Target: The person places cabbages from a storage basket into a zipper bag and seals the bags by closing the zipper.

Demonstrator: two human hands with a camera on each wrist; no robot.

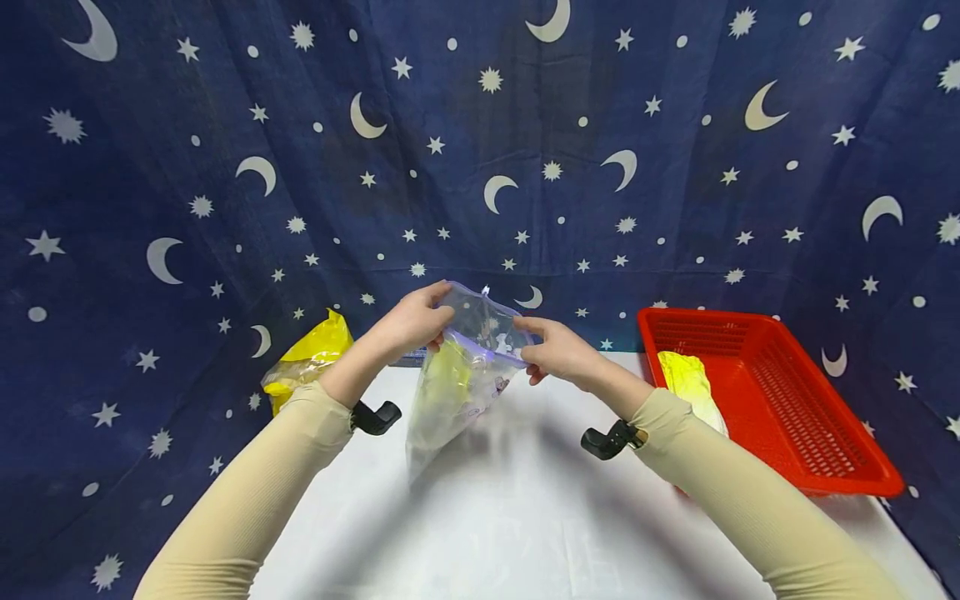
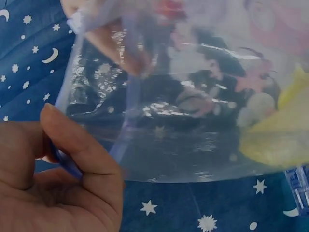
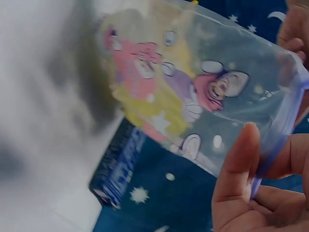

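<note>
A clear zip bag (image 1: 442,425) with a purple zip edge and printed cartoon figures hangs over the white table (image 1: 480,533), its mouth spread apart. My left hand (image 1: 412,321) pinches the left end of the mouth between thumb and fingers. At the opposite end, my right hand (image 1: 558,354) pinches the purple rim, thumb on the printed side in the right wrist view. Something yellow and soft-looking (image 1: 450,375) lies inside the bag; its kind is not clear through the plastic.
On the right stands a red plastic basket (image 1: 810,454) with a yellow and white folded cloth-like thing (image 1: 690,383) at its left side. A yellow and clear plastic package (image 1: 315,350) is at the left. A dark blue box (image 3: 113,169) lies at the table's back edge, before a star-patterned curtain (image 1: 480,167).
</note>
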